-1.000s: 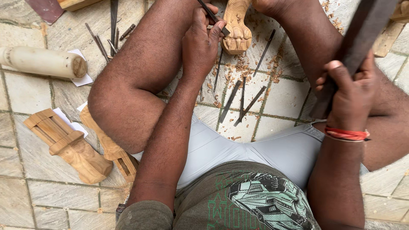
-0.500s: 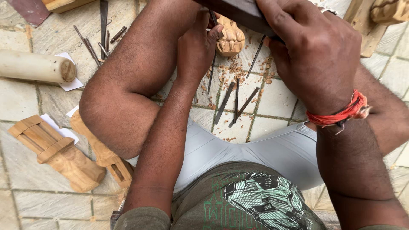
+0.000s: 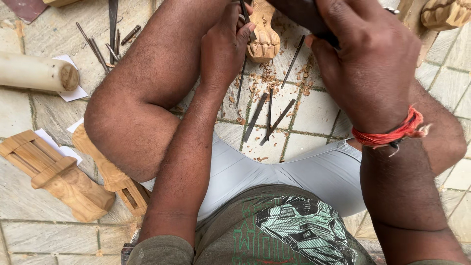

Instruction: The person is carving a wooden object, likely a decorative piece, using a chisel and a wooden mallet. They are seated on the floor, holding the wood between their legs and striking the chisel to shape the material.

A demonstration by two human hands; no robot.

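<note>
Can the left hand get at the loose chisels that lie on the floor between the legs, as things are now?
Probably not at once: the left hand holds a chisel against the carved wooden piece. The loose chisels lie uncovered close below.

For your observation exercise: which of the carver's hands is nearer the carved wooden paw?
Left. The left hand touches the carved wooden paw, holding a chisel against it; the right hand is apart, gripping a dark mallet.
</note>
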